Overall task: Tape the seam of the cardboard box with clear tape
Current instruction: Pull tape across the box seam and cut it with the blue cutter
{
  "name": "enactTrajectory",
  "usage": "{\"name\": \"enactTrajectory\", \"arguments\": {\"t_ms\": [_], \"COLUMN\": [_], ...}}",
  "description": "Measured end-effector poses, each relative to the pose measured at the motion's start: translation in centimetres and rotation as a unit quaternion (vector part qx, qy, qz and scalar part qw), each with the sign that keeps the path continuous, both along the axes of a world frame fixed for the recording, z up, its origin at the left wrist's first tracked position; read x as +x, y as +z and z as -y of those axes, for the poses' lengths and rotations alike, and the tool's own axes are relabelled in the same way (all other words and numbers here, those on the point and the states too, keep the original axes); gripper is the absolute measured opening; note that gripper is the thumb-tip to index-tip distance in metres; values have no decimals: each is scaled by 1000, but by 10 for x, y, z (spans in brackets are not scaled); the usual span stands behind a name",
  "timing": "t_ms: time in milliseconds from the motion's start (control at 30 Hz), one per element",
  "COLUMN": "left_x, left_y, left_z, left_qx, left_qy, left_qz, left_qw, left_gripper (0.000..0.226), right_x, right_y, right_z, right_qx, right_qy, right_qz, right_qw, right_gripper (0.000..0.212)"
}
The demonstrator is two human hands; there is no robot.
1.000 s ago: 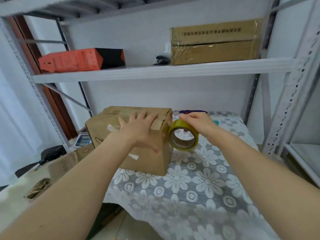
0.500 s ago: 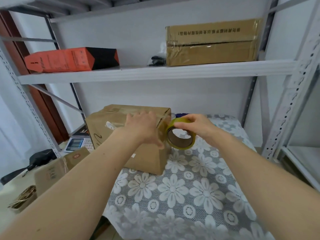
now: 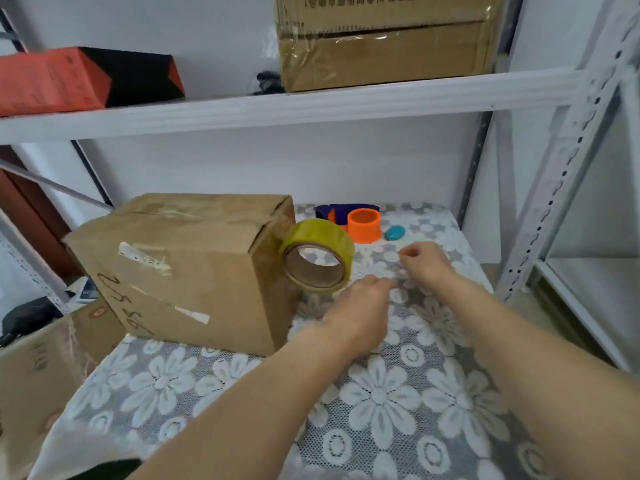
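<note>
Two bare hands down on the flowery lace counter cloth (image 3: pixel 381 396), both right of the brown cardboard box (image 3: pixel 187 268). Yellowish clear tape roll (image 3: pixel 317 256) hanging on the box's right end, stuck by its strip, hole facing out. Left hand (image 3: pixel 360 315) just below the roll and nearer to it, fingers curled loosely, holding nothing. Right hand (image 3: pixel 424 266) a bit farther right, fingertips pressed together, pinching nothing seen. Probably next: reach up and left to grab the roll, then pull along the seam.
</note>
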State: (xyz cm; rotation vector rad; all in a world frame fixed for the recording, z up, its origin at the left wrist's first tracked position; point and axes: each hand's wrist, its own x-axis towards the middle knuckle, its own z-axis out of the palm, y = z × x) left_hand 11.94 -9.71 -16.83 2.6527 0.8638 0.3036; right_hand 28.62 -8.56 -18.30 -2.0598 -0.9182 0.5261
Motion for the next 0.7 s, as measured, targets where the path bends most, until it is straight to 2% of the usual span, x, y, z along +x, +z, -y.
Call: {"name": "enactTrajectory", "arguments": {"t_ms": [100,167,233,333,467,533,700], "left_x": [17,24,30,35,33,31,32], "left_y": [-12,-16,-20,-23,-41,-48,-46], "left_z": [-20,-31,-40,-47,-60,-64,-62], "left_qx": [-76,-123,-155,-149,-92,-89,-97], "left_qy": [77,132,156,184,213,206,205], "left_qz": [-31,3,52,67,0,-14,-7], "left_qw": [994,984,974,969,973,974,974], "left_gripper": [49,41,42,56,72,75,71], "right_x": [12,18,26,36,42,43,46], "right_y": [-8,-11,-16,-24,-28,-29,-27], "right_z": [-14,-27,-44,-68,-86,-91,-83], "right_qx": [-20,-35,-47,-68,-126,-129,-29], "right_qy": [5,11,35,73,110,103,38], "right_qz": [26,51,130,255,325,331,310], "right_qw": [999,998,990,962,931,929,950], "right_gripper": [28,34,38,37,44,39,8]}}
